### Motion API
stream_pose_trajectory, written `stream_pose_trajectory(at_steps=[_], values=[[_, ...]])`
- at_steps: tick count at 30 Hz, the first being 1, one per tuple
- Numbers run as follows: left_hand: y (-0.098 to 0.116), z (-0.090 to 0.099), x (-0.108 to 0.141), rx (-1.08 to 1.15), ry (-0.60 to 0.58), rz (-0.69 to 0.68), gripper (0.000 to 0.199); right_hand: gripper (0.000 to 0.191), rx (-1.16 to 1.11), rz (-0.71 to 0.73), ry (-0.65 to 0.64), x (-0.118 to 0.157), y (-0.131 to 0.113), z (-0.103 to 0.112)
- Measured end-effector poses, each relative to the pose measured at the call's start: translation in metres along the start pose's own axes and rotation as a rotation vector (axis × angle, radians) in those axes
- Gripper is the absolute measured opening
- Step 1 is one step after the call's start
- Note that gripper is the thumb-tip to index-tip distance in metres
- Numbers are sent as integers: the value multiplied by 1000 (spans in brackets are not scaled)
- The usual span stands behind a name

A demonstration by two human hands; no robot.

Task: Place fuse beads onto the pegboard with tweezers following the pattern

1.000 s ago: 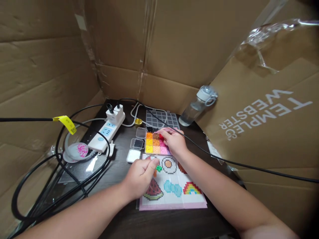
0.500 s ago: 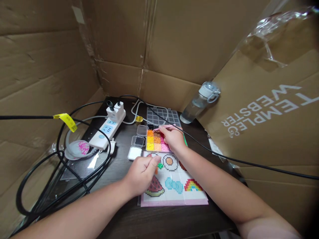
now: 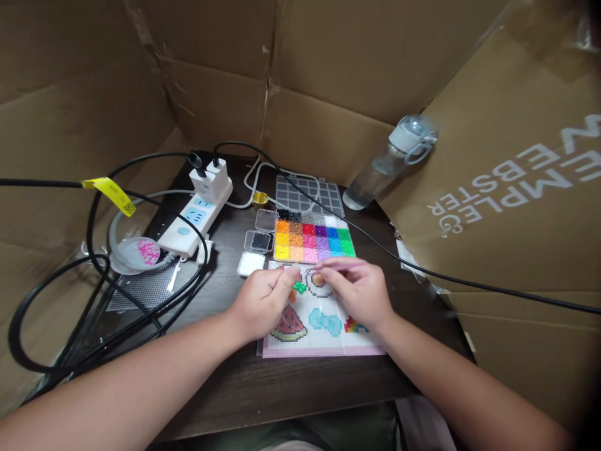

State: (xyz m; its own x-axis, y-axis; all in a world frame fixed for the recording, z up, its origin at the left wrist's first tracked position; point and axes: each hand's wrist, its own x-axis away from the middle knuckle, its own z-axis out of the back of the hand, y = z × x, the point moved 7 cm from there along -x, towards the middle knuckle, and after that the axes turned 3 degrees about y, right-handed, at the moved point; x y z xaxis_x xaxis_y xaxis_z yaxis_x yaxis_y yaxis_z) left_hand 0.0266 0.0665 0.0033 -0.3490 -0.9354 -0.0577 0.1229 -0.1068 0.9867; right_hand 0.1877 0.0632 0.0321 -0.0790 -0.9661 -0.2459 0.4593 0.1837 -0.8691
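My right hand [image 3: 364, 289] grips pink tweezers [image 3: 348, 264] above the pattern sheet [image 3: 319, 346], with the tips pointing left near the fried-egg picture [image 3: 317, 283]. What the tips hold, if anything, is too small to see. My left hand [image 3: 263, 297] is closed over the sheet's left part, thumb pressed on the bent fingers. Whatever is in it cannot be made out. Green and orange beads or print [image 3: 299, 287] show beside its thumb. The sheet also bears a watermelon [image 3: 289, 326], a blue bow [image 3: 325, 321] and a partly hidden rainbow. Just beyond lies a bead box [image 3: 313, 237] with many coloured compartments.
Small clear boxes with white beads [image 3: 251, 264] and black beads [image 3: 258, 241] stand left of the bead box. Farther left are a power strip [image 3: 195, 219], looped black cable [image 3: 101, 275] and a dish of pink beads [image 3: 136, 254]. A water bottle [image 3: 382, 166] stands back right.
My right hand has drawn back from the bead box with the tweezers, over the sheet and nearer my left hand. The left hand stays closed at the sheet. The view has shifted.
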Motion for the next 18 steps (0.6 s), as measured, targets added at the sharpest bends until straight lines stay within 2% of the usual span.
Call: stream_pose_trajectory(at_steps=[4,9,18], values=[[-1,0,1,12,3,2,51,6,-87,50,-52,21,-6,-2],[2,0,1,-24,-5,-2,50,8,-109,20,-115,19,3,-13],[3,0,0,-34,-4,-27,51,7,-125,-23,-126,19,8,-15]])
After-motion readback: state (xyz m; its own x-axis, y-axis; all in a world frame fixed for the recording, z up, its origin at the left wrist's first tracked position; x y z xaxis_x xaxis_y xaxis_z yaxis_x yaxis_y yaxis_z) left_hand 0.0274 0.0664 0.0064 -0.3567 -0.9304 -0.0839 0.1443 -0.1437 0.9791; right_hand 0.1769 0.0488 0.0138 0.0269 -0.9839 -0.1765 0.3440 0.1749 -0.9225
